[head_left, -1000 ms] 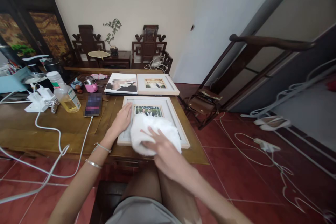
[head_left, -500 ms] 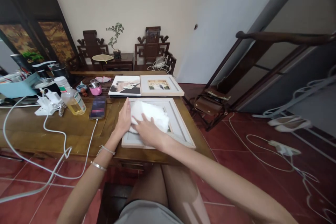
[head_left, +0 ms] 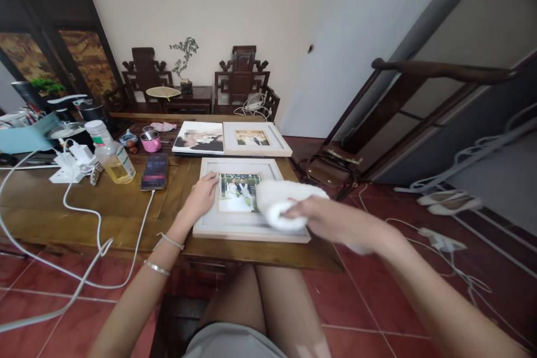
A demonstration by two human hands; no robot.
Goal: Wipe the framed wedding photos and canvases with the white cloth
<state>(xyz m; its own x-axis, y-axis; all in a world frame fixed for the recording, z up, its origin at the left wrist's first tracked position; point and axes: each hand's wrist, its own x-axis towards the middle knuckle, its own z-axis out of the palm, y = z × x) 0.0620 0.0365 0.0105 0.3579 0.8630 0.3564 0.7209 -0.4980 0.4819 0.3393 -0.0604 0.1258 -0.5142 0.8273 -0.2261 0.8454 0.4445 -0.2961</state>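
Head: fluffy cloth (head_left: 277, 197), rectangular frame (head_left: 243, 232).

I can read no words or numbers on my feed. At nine o'clock on the counter (head_left: 121, 213), the bottle (head_left: 109, 151) has a label (head_left: 123, 161) too small to read; the phone (head_left: 154, 172) screen is pixelated.

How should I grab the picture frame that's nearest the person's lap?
I'd hold the picture frame by its left and right outer edges, one hand coming from each side. It lies flat on the table, its straight sides look thick enough to pinch, and the photo sits inside, away from those edges. The right hand and white cloth should move aside first.
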